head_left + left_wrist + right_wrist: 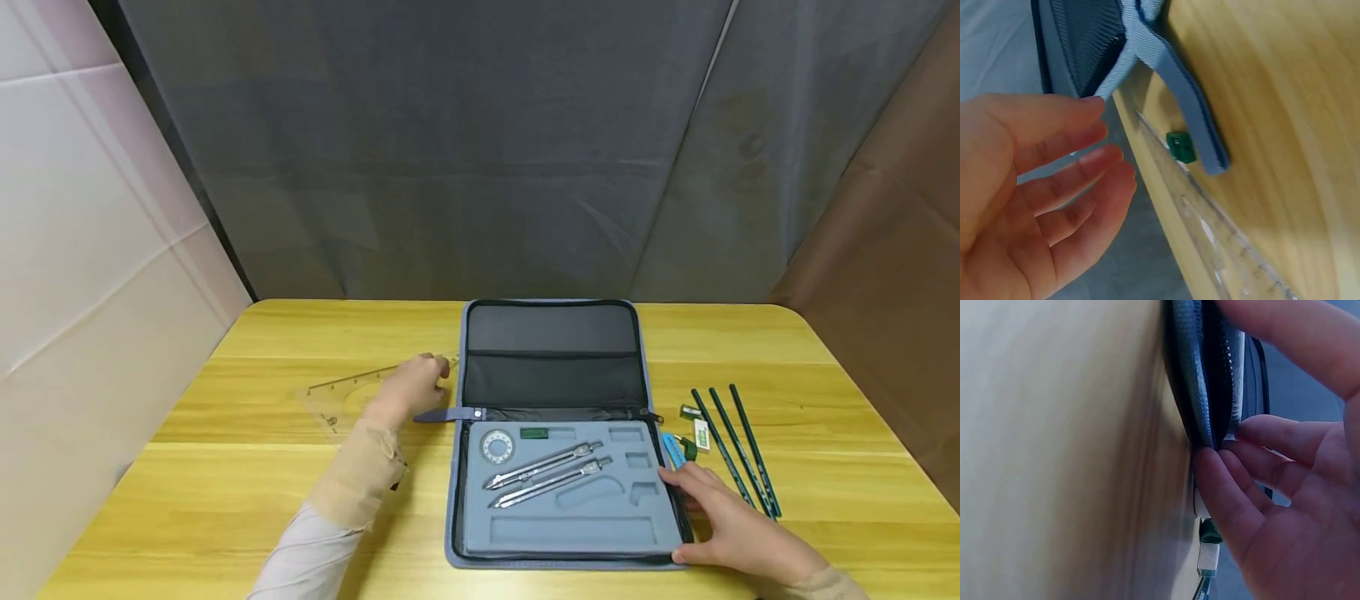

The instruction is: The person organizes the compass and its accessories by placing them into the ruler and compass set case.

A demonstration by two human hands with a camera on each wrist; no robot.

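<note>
Touching the case's (pixel 555 379) right edge with the right hand (pixel 723 523), digits spread. Poised left of the case with the left hand (pixel 408 390), fingers loosely bent, empty, by the set square (pixel 337 386). Might knock the set square askew through a low sweep. See only in the left wrist view: a green block (pixel 1181 147) beside the case's strap (pixel 1194 109).

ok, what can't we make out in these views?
Set square, head view: partly hidden by left hand.
Blue item, head view: partly hidden by right hand.
Green item, left wrist view: too blurred to identify.
Pencil, right wrist view: cut off by bottom edge.
</note>
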